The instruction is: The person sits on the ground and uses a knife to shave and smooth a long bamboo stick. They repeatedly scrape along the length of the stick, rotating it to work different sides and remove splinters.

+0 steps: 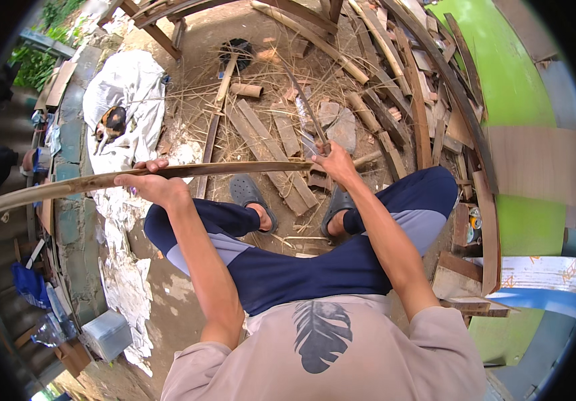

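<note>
A long split bamboo strip (234, 168) lies across in front of me above my knees, its far left end reaching toward the wall. My left hand (158, 186) is closed round it from below, fingers showing on the far side. At the strip's right end my right hand (333, 162) is closed on a long, thin, dark piece (305, 100). That piece slants up and away to the left; whether it is a blade or a thin split strip I cannot tell. The bamboo's right tip meets my right fingers, which hide the contact.
Boards (271, 157) and thin shavings litter the ground ahead. Bamboo poles and wood scraps (421, 93) pile up on the right. A calico cat (111, 123) lies on a white sheet (127, 77) at left. A wooden bench (168, 20) stands beyond; a plastic container (106, 335) sits lower left.
</note>
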{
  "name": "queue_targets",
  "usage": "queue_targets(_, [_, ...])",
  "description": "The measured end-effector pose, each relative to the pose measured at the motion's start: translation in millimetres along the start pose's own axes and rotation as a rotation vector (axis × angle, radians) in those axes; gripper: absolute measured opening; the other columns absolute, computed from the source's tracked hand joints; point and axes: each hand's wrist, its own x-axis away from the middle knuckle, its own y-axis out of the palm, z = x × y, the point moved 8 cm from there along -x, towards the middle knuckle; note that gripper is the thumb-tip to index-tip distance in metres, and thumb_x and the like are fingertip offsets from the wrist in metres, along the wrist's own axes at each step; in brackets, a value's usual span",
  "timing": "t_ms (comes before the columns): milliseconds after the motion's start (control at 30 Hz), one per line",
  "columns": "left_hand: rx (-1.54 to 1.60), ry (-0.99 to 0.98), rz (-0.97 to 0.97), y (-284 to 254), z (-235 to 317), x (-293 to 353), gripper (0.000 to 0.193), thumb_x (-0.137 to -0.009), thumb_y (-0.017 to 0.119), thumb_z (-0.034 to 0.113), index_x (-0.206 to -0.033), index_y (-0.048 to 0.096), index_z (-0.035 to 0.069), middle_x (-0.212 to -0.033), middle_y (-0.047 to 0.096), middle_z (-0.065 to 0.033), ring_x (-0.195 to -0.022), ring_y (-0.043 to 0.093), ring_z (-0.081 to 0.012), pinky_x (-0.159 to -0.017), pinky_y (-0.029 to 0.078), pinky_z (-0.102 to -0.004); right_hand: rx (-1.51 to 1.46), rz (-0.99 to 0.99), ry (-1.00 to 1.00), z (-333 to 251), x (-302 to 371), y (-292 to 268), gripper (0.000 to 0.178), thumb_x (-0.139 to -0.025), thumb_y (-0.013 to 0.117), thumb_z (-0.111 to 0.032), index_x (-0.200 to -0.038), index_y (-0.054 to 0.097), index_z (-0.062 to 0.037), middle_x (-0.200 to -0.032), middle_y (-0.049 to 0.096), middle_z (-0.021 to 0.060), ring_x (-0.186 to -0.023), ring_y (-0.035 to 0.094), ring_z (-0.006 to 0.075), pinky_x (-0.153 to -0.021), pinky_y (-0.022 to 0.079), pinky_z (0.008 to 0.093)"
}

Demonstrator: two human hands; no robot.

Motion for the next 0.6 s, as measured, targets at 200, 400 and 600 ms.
queue_targets(200, [0.243, -0.188, -0.189, 30.6, -29.5, 9.8, 0.060, -0.094, 0.031, 0.067, -0.089, 0.046, 0.009, -0.064, 0.047, -0.0015, -0.060, 0.047, -0.0163, -0.066, 0.046, -0.0317, 0.001, -0.061, -0.217, -48.2, 31.0, -33.5, 0.039, -0.079, 0.077, -0.023, -0.105, 0.060, 0.0009, -0.110, 0.068, 0.0140, -0.092, 0.063, 0.0235, -0.084, 0.047, 0.0362])
queue_targets(400, [0.174, -0.316, -0.308, 59.4, -98.7, 79.6, 0.064, -0.096, 0.030, 0.064, -0.102, 0.050, 0.004, -0.083, 0.054, -0.0069, -0.076, 0.055, -0.0195, -0.077, 0.048, -0.0359, 0.113, 0.113, -0.422, -57.8, 37.9, -34.6, 0.041, -0.080, 0.077, -0.024, -0.109, 0.062, 0.0012, -0.096, 0.066, 0.0194, -0.092, 0.062, 0.0382, -0.080, 0.048, 0.0419])
queue_targets(600, [-0.148, -0.533, -0.605, 76.5, -169.9, 142.9, 0.076, -0.097, 0.012, 0.067, -0.136, 0.045, 0.011, -0.112, 0.058, -0.0089, -0.106, 0.055, -0.0225, -0.093, 0.045, -0.0417, 0.175, 0.246, -0.491, -72.5, 49.9, -56.0, 0.038, -0.086, 0.072, -0.034, -0.098, 0.061, 0.0009, -0.094, 0.064, 0.0224, -0.089, 0.062, 0.0400, -0.075, 0.048, 0.0438])
